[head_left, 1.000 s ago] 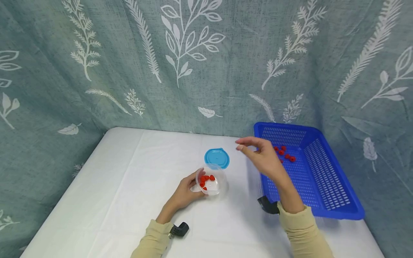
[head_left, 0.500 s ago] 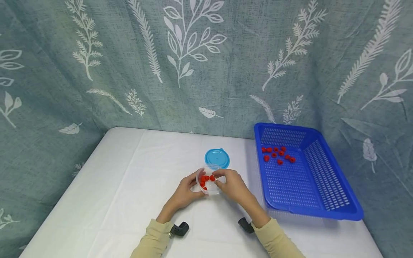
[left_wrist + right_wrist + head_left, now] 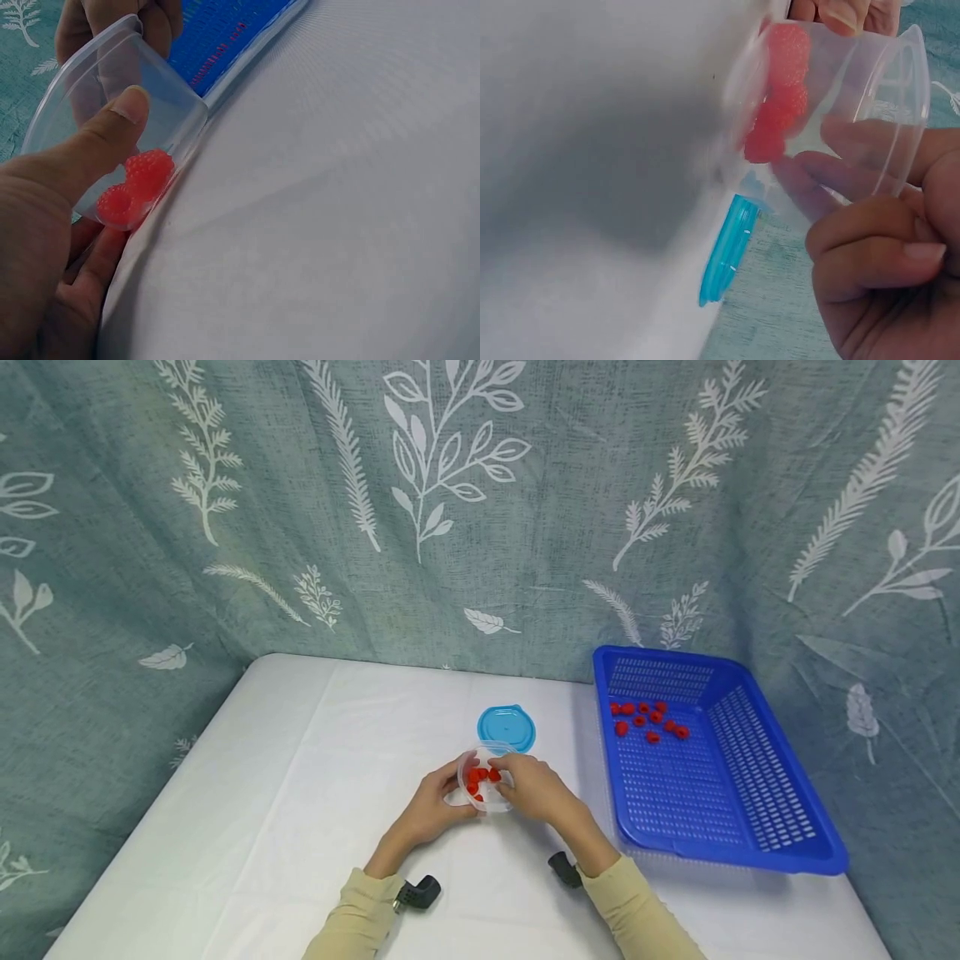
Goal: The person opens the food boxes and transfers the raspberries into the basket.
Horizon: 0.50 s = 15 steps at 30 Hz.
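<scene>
My left hand grips a clear plastic cup by its side, tilted over the table. Several raspberries lie in its bottom; two raspberries show plainly in the left wrist view. My right hand reaches in through the cup's mouth, thumb and index finger inside. The index fingertip is at the lowest raspberry in the right wrist view, while the thumb stays apart from it. Its other fingers are curled outside the rim. Behind the cup lies a round blue lid.
To the right stands a blue slotted basket, with several raspberries scattered toward its far left part. A white cloth covers the table, and a green leaf-patterned curtain hangs behind it.
My right hand has moved from beside the basket, where it held nothing, leftward and down into the cup. The left hand and the cup have stayed in place.
</scene>
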Available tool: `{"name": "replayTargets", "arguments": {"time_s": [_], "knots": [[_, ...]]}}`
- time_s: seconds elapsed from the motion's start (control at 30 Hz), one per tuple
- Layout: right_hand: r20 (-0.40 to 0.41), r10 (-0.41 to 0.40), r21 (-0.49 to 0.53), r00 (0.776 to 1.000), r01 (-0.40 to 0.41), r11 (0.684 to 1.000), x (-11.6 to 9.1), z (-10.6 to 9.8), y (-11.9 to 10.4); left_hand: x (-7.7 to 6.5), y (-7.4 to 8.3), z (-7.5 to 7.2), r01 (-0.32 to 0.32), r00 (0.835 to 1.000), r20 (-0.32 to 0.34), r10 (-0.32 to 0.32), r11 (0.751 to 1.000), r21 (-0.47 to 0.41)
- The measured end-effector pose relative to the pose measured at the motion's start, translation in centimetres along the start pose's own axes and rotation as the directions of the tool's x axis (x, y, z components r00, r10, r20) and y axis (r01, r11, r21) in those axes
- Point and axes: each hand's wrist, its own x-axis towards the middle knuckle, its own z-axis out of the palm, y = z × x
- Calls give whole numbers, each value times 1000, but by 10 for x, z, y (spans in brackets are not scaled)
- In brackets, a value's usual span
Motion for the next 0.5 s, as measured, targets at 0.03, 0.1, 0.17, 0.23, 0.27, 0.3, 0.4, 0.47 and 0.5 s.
{"name": "replayTargets", "arguments": {"time_s": [0.03, 0.1, 0.17, 0.23, 0.27, 0.3, 0.4, 0.47, 0.5], "knots": [[-4, 3, 10, 1000, -3, 1000, 0, 0, 1, 0, 0, 0, 2, 1000, -1, -2, 1000, 1], [-14, 14, 33, 1000, -13, 999, 0, 1, 2, 0, 1, 0, 4, 1000, -4, -4, 1000, 0], [-24, 23, 56, 999, -21, 998, 1, 2, 3, 0, 2, 0, 4, 1000, -7, -4, 1000, 2], [-33, 24, 70, 999, -22, 997, 1, 3, 4, 0, 2, 0, 4, 1000, -9, -4, 1000, 3], [-36, 23, 74, 999, -21, 997, 2, 4, 4, 0, 3, 0, 4, 1000, -9, -4, 1000, 3], [-38, 23, 73, 999, -21, 997, 2, 4, 4, 0, 3, 0, 5, 1000, -9, -5, 1000, 5], [-27, 31, 46, 999, -30, 998, 2, 4, 2, 0, 4, 0, 7, 1000, -5, -7, 1000, 3], [-3, 42, 16, 999, -42, 999, 2, 3, 0, -1, 4, 0, 9, 1000, -4, -9, 1000, -5], [10, 49, 1, 999, -49, 999, 2, 2, -2, -1, 5, -1, 9, 1000, -2, -9, 1000, -8]]}}
